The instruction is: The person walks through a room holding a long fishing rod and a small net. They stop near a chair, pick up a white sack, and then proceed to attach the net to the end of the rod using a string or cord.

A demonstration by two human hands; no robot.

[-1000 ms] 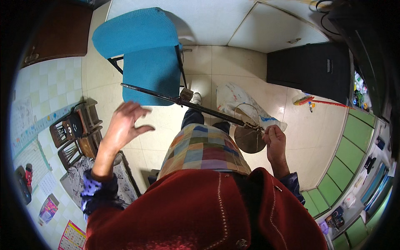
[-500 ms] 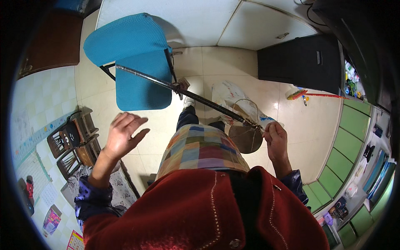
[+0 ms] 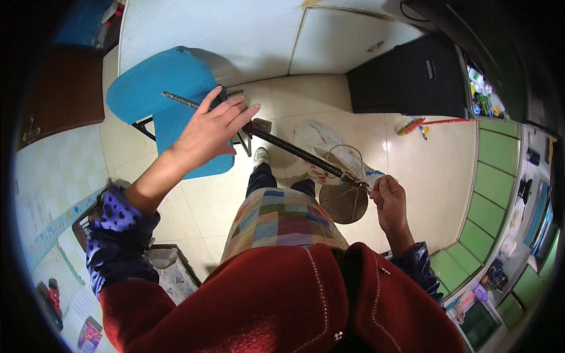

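Observation:
A long dark steelyard beam (image 3: 300, 152), with small marks along it, slants from far left to near right. My right hand (image 3: 389, 200) is closed, pinching the cord at the beam's thick near end. Under that end is a round brown pan (image 3: 344, 205) with cords about it. A dark blocky weight (image 3: 261, 125) shows at the middle of the beam. My left hand (image 3: 209, 129) is stretched over the thin part of the beam, fingers spread, left of the weight. Whether it touches the beam is hidden.
A blue chair (image 3: 153, 85) stands ahead on the left. On the tiled floor lie a white plastic bag (image 3: 312, 134) and a red broom (image 3: 412, 125). A black cabinet (image 3: 406, 79) is far right; green cabinets (image 3: 494, 170) line the right side.
My left hand has moved forward and right, from beside the chair to over the beam. My right hand keeps its hold on the cord. The view has shifted slightly.

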